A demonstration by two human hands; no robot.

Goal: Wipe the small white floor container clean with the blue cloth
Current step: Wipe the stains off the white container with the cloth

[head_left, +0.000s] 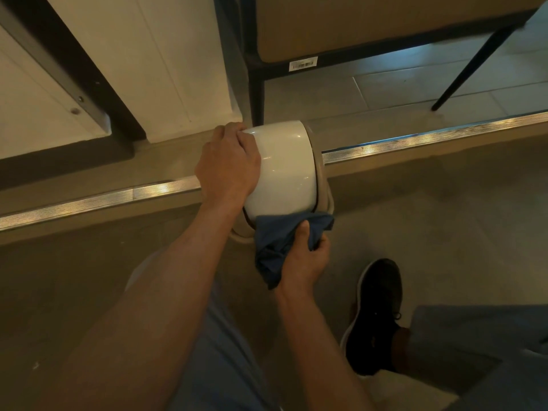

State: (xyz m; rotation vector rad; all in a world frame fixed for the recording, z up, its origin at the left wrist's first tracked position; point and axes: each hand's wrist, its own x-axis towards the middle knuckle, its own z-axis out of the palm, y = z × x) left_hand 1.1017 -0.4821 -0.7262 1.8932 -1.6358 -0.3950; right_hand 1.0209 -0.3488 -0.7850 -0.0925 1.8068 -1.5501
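Note:
The small white container (284, 170) lies tipped on its side across a metal-edged floor step, its glossy round body facing me. My left hand (228, 164) grips its left end, fingers curled over the far edge. My right hand (305, 259) holds the bunched blue cloth (281, 241) and presses it against the container's near underside, by its beige rim (326, 200). Part of the cloth hangs down below my right palm.
A ribbed metal strip (430, 137) runs along the step edge across the view. A black-framed chair (258, 93) stands just behind the container, another leg (468, 72) to the right. A white wall panel (166, 69) is at left. My black shoe (376, 318) rests on the floor at lower right.

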